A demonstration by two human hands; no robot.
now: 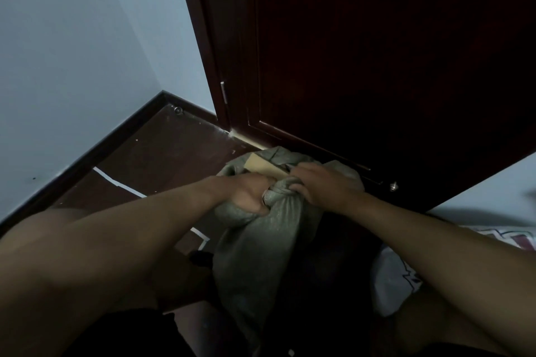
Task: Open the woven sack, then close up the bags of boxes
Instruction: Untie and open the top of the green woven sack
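Observation:
A grey-green woven sack (258, 246) stands on the floor in front of me, its top gathered into a twisted knot between my hands. My left hand (251, 193) grips the bunched fabric on the knot's left side. My right hand (319, 182) grips the fabric on the right side, fingers curled over it. The corner of a tan cardboard box (261, 166) shows through the sack's mouth just beyond my hands. The sack's lower part falls into shadow between my knees.
A dark red wooden door (362, 66) stands right behind the sack, with a doorstop (177, 109) on the brown floor by the skirting. A pale wall (72, 52) fills the left. A white patterned bag or cloth (397, 278) lies at the right.

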